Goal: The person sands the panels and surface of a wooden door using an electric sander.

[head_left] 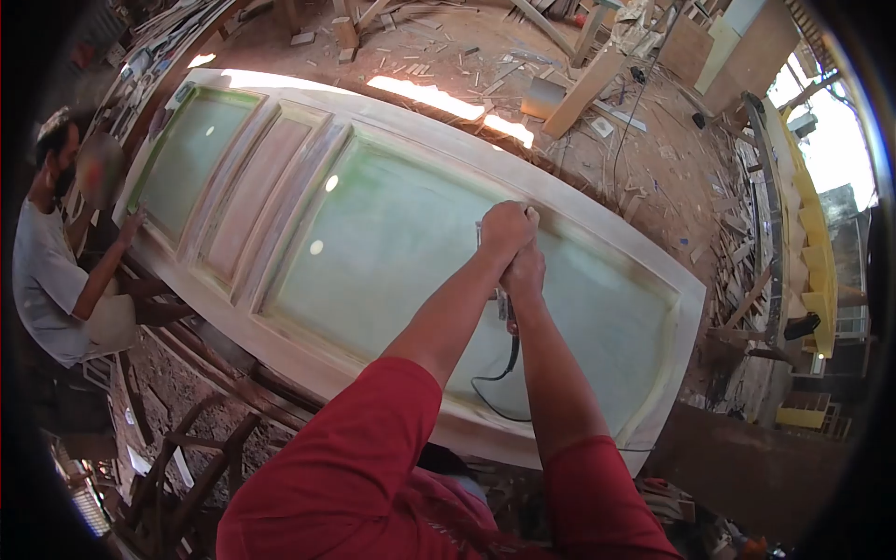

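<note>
Corded tool over the big green panel of the door: L grip & R grip both curled round it, exact finger contact mostly hidden. Work looks part-done: frame mostly pale, but purplish streaks & yellow-green edging left, esp. nr middle panel

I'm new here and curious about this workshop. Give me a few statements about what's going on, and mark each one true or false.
1. The left hand and right hand are close together on a corded tool. True.
2. The sleeves above those hands are blue. False: the sleeves are red.
3. A dark cord trails from the tool over the framed panel. True.
4. The floor beyond is swept clean. False: wood scraps litter it.
5. A co-worker is at the panel's left end in this view. True.
</note>
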Demonstrator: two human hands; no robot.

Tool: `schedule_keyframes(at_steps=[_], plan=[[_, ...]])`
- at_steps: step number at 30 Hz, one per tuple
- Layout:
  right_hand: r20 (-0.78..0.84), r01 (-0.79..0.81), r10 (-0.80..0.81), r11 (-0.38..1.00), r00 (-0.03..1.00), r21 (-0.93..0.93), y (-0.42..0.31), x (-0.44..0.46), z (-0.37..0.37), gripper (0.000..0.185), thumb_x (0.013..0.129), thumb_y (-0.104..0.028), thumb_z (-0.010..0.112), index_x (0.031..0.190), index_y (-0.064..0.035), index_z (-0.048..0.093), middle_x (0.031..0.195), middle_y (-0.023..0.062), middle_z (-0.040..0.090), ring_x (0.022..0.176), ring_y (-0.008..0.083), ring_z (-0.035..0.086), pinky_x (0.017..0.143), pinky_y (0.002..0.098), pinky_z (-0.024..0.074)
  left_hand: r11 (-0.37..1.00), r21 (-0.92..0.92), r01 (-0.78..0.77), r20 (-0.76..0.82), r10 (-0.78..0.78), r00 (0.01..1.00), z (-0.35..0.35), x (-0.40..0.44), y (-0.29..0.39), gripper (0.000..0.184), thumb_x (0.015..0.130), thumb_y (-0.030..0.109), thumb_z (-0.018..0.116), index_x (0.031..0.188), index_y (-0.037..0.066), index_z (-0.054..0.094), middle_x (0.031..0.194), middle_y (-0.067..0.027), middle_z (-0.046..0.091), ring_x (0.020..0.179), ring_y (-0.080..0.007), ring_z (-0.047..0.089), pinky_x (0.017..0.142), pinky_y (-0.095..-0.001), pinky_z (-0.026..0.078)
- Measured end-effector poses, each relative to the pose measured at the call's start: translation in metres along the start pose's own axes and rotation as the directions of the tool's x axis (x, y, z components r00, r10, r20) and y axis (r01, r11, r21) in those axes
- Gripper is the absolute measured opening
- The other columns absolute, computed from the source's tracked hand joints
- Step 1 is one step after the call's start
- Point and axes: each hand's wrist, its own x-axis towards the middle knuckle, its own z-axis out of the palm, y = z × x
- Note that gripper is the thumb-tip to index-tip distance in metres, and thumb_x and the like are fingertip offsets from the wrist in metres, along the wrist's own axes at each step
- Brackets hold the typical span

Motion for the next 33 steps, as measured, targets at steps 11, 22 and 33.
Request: schedule_keyframes(at_steps=[11, 22, 33], plan=[[0.089, 0.117, -0.118, 0.993, 0.989, 0.011, 0.063, -0.172, -0.008, 0.074, 0.085, -0.027, 0.085, 0.149, -0.0081, 0.052, 0.122, 0.0194, 0.071, 0.115, 0.044, 0.067, 0.095, 0.0538, 0.0565, 1.0, 0.006, 0.022, -0.025, -0.022, 0.999, 0.021, -0.191, -0.002, 0.035, 0.099, 0.035, 0.062, 0.087, 0.003, 0.07, 0.093, -0.0213, 0.072, 0.094, -0.0438, 0.07, 0.088, -0.0558, 0.056], [0.109, 0.056, -0.048, 0.996, 0.993, -0.067, 0.037, -0.222, 0.006, 0.083, 0.087, -0.031, 0.086, 0.155, -0.0073, 0.045, 0.139, 0.0198, 0.062, 0.128, 0.0447, 0.059, 0.104, 0.055, 0.0533, 0.991, -0.112, 0.07, 0.004, -0.07, 0.998, -0.005, -0.237, -0.019, 0.029, 0.094, 0.032, 0.068, 0.085, 0.004, 0.07, 0.093, -0.0194, 0.072, 0.091, -0.0429, 0.07, 0.084, -0.0551, 0.055], [0.092, 0.175, -0.169, 0.983, 0.981, -0.057, -0.061, -0.048, 0.063, 0.069, 0.088, -0.027, 0.084, 0.147, -0.0062, 0.055, 0.138, 0.0198, 0.064, 0.126, 0.0453, 0.061, 0.103, 0.0543, 0.0538, 0.991, -0.098, 0.089, -0.063, -0.095, 0.993, -0.075, -0.047, -0.072, 0.033, 0.097, 0.035, 0.066, 0.088, 0.004, 0.074, 0.094, -0.0219, 0.075, 0.091, -0.0439, 0.073, 0.084, -0.0544, 0.058]])
